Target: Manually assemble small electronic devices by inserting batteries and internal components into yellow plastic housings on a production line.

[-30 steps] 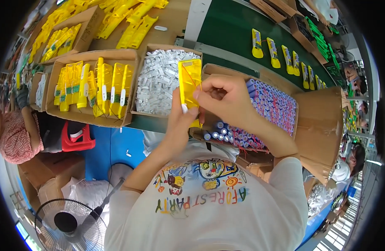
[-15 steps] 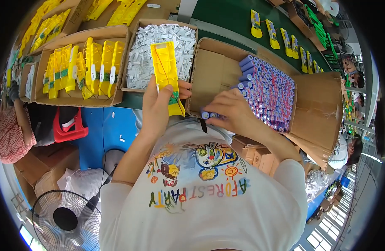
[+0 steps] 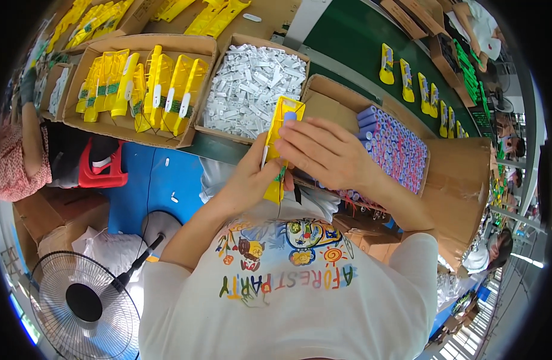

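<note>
Cardboard box (image 3: 456, 192) of purple battery cells (image 3: 399, 150) sat right of the work. Left hand (image 3: 255, 177) had fingers clamped on a yellow plastic shell (image 3: 274, 191), in front of the torso. Right hand (image 3: 333, 150) lay over it, fingers close together; couldn't tell if they gripped the single purple cell (image 3: 289, 116) at the shell's far end. Looked like cell seating; next move probably called for pressing it level.

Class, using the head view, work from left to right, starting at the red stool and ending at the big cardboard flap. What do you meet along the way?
Red stool, left hand, yellow casing it holds, right hand, purple cylinders, cardboard flap.
</note>
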`<state>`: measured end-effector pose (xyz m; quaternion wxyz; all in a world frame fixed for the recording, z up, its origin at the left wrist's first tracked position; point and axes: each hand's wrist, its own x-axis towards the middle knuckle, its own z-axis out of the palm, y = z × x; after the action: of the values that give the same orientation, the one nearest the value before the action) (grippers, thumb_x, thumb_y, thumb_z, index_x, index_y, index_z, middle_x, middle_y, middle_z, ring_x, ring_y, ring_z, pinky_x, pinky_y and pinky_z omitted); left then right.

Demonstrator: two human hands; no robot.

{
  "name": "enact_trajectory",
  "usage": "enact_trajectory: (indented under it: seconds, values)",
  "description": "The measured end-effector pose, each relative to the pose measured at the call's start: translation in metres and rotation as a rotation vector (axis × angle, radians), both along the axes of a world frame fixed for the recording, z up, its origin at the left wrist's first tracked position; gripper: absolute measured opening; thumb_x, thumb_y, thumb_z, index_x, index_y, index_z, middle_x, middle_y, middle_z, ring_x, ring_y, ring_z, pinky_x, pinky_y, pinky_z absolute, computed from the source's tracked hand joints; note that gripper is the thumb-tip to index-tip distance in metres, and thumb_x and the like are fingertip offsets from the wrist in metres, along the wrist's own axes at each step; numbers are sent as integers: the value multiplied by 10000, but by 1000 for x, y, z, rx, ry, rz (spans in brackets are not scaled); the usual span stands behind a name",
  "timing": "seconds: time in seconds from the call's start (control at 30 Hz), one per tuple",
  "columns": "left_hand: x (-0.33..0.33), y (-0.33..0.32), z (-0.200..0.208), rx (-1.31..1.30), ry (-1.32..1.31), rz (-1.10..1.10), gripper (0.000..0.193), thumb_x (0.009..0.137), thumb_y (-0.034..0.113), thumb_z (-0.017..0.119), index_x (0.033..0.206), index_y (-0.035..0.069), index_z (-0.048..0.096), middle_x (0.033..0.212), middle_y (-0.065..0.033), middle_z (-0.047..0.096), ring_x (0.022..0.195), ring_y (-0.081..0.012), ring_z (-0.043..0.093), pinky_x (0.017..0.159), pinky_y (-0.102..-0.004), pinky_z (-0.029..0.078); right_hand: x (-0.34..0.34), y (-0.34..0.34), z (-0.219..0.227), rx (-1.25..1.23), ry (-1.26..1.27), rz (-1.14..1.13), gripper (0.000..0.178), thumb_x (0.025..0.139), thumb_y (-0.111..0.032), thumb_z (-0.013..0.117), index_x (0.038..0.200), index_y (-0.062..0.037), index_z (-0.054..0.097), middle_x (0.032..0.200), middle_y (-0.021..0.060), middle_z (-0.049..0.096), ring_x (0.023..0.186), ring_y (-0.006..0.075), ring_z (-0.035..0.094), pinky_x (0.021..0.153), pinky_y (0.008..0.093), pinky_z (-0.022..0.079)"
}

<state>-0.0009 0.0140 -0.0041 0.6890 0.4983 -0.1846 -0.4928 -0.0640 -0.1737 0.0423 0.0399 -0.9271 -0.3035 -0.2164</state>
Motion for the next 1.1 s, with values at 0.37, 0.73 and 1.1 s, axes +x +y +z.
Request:
enact_trajectory:
  seconds: [0.37,0.73,1.1]
  values:
    - [37,22,0,-2,30,281,335,926,71,402,1257,31,365,954,-86,548,703,-175,598,642,-296,492,70,5,-35,797,612,76,472,789,-24,609,1253,-82,544,1291,56,543,1259,262,472,1047,411,378]
    - [33,14,-7,-77,203,392,251,906,83,424,1154,45,403,924,-89,562,696,-194,600,658,-318,494,113,-50,-57,286,299,-219,157,756,-85,688,901,-117,635,946,18,538,949,220,517,807,355,412]
    - [26,8,-7,-72,214,330,311,894,93,433,1195,35,382,936,-96,555,699,-201,606,664,-324,499,106,-56,-55,691,431,-184,139,730,4,715,856,-50,693,978,47,611,793,152,591,696,265,469]
